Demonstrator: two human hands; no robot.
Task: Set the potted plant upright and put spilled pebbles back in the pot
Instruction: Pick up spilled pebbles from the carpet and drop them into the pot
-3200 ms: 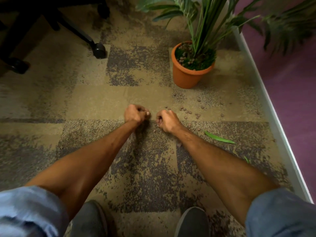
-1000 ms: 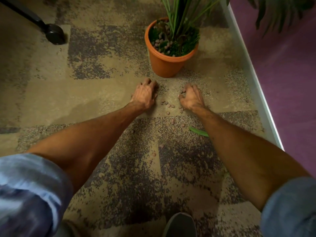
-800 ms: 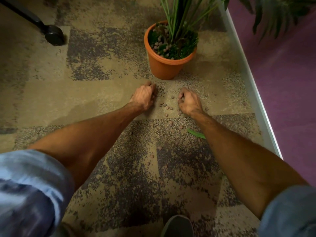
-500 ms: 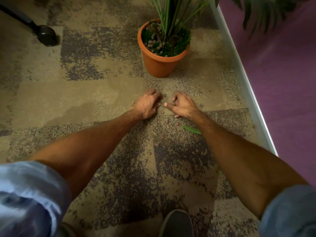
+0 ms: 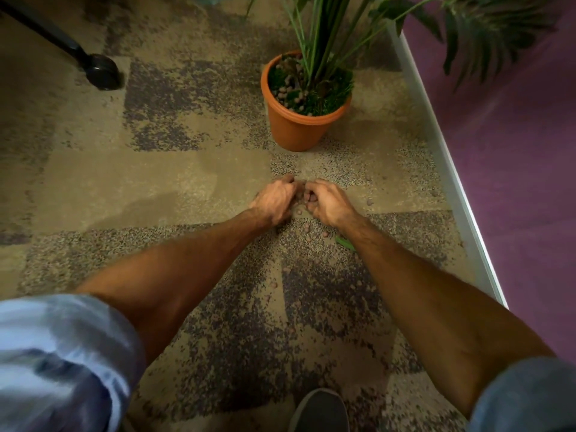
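— How far along were you at that point?

— The first half was done. The pot stood upright on the carpet, plant rising straight out of it, and a cluster of pebbles lay inside on the side of the soil away from the purple wall. What was left was the gathering.

— And your hands?

— Both were down on the carpet just on my side of the pot, a little apart from its base. My left hand and my right hand were curled toward each other, fingertips nearly meeting, cupping a small heap of pebbles between them. It was a scooping hold, not a pinch, and neither hand was fully closed. How many I had under my palms I couldn't say; most of the heap was hidden.

— So that scoop would have finished it?

— No. Strays were scattered further from the pot than my hands, several between my forearms. One more sat beside my right hand, toward the wall. A fallen green leaf lay under my right wrist. I judged it at a bit past halfway: this handful had to go up into the pot, then at least another pass for the loose ones.
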